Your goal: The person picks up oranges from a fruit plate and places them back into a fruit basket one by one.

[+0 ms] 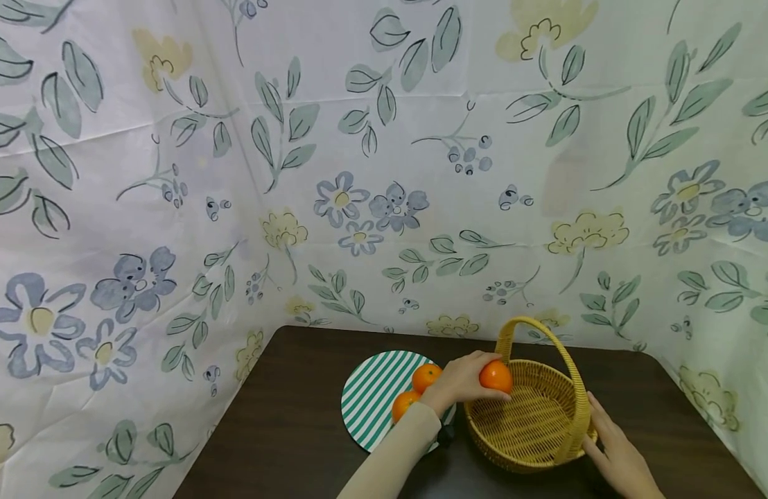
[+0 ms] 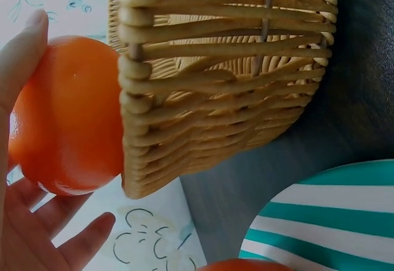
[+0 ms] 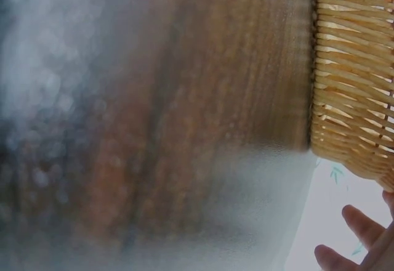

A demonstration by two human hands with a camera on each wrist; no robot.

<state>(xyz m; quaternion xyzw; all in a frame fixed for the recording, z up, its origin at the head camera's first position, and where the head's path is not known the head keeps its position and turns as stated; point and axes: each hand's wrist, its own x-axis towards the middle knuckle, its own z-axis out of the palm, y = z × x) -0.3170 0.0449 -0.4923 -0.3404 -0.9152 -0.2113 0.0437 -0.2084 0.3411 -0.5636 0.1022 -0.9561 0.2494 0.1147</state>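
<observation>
My left hand point(image 1: 461, 380) holds an orange point(image 1: 496, 376) at the left rim of a wicker basket point(image 1: 505, 454) with a tall arched handle. In the left wrist view, thumb and spread fingers lie around this orange, which overlaps the basket's edge. At the basket's right side, by the foot of the handle, my right hand point(image 1: 622, 454) touches the wicker with extended fingers. The right wrist view catches only its fingertips point(image 3: 363, 226) beside the woven wall. Two more oranges, one farther back point(image 1: 426, 376) and one nearer point(image 1: 405, 405), lie on a green-and-white striped round mat point(image 1: 371, 388).
Basket and mat stand side by side on a dark brown table point(image 1: 265, 416). A floral cloth point(image 1: 384, 208) hangs behind the table and along its sides. A small dark object point(image 1: 445, 435) sits at the mat's right edge, partly under the left forearm.
</observation>
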